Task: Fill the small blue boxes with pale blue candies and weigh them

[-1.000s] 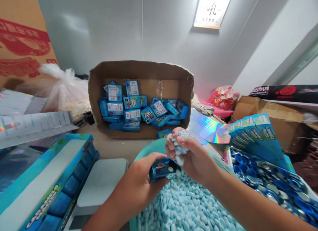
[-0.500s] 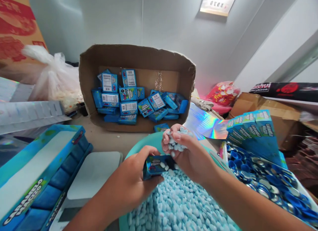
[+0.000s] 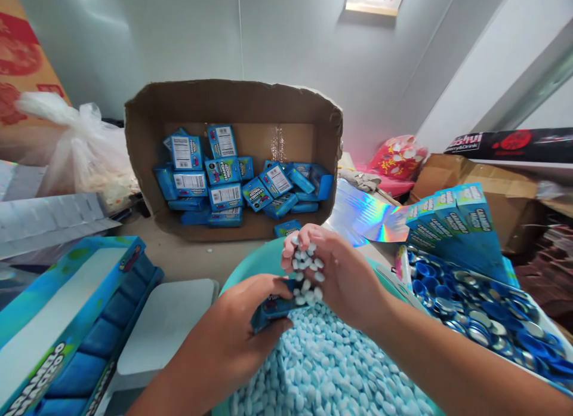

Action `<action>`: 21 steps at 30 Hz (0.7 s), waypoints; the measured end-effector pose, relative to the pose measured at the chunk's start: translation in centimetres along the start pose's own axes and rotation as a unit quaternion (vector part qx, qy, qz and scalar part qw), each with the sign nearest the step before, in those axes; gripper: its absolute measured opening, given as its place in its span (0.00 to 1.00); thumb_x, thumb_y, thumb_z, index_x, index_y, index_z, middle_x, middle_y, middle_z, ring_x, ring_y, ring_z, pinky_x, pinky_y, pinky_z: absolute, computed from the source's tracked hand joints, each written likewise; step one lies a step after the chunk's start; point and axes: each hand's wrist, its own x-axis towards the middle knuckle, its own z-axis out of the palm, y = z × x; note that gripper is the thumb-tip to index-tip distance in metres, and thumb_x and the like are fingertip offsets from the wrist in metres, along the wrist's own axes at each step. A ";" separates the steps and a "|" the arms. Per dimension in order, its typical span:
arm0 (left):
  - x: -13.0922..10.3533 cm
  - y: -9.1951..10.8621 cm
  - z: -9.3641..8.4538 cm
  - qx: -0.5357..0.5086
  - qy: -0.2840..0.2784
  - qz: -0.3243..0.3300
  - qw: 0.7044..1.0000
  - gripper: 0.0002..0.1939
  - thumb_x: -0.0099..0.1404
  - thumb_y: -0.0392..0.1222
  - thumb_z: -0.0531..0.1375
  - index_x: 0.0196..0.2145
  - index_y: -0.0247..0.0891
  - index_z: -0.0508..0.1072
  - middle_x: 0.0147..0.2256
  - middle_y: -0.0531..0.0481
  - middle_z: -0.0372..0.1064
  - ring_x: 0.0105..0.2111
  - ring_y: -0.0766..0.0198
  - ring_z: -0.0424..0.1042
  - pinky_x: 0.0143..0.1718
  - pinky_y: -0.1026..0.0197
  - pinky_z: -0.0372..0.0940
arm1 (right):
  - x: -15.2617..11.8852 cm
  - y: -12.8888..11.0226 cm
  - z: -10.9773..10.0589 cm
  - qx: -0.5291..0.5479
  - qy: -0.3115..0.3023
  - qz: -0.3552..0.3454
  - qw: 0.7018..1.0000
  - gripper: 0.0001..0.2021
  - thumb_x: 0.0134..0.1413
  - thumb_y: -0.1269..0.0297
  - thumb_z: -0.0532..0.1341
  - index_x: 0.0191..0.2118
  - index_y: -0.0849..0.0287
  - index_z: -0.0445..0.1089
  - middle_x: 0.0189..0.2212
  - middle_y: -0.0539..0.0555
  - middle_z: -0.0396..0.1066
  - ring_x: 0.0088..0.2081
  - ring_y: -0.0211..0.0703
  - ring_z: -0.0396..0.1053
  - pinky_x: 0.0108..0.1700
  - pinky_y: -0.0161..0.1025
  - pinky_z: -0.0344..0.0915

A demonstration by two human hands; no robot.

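Note:
My left hand (image 3: 250, 314) is closed around a small blue candy box (image 3: 274, 308), its open end turned to the right. Pale blue candies (image 3: 308, 293) spill at that opening. Just above, my right hand (image 3: 333, 264) is cupped and tilted, curled round a handful of the candies, which pour from the palm toward the box. Both hands hover over a turquoise tub (image 3: 244, 264) heaped with loose candies (image 3: 335, 356). Part of the small box is hidden by my left fingers.
Behind the tub a cardboard carton (image 3: 233, 99) lies with several filled-looking blue boxes (image 3: 226, 195). A white scale (image 3: 168, 320) and a long blue display box (image 3: 71, 320) are at left. Blue-and-silver caps (image 3: 474, 320) fill a tray at right, beside upright blue packaging (image 3: 452, 225).
My right hand has tipped over, and candies now fall from it to the small box's opening. My left hand has tilted the box slightly. The camera view has shifted a little.

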 end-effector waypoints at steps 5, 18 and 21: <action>0.2 0.0 0.0 -0.001 -0.015 0.017 1.000 0.13 0.66 0.34 0.62 0.46 0.50 0.73 0.52 0.57 0.73 0.53 0.62 0.70 0.54 0.63 0.63 | 0.1 0.2 -0.1 0.004 -0.033 -0.015 0.999 0.13 0.55 0.55 0.64 0.25 0.57 0.67 0.30 0.50 0.70 0.32 0.42 0.69 0.37 0.38 0.65; -0.1 -0.6 0.2 0.038 0.011 -0.010 0.999 0.06 0.68 0.40 0.61 0.41 0.46 0.68 0.45 0.55 0.73 0.43 0.61 0.72 0.43 0.62 0.64 | 0.1 0.1 -0.2 -0.034 -0.048 -0.043 0.997 0.17 0.60 0.51 0.60 0.26 0.58 0.71 0.27 0.52 0.72 0.33 0.44 0.70 0.40 0.41 0.64; -0.1 -0.5 0.2 0.036 0.012 -0.012 0.999 0.06 0.68 0.41 0.61 0.42 0.46 0.68 0.43 0.55 0.73 0.42 0.61 0.71 0.43 0.62 0.63 | 0.0 0.1 -0.2 -0.072 -0.062 -0.063 0.994 0.19 0.61 0.49 0.59 0.26 0.58 0.72 0.28 0.53 0.73 0.33 0.45 0.70 0.41 0.41 0.64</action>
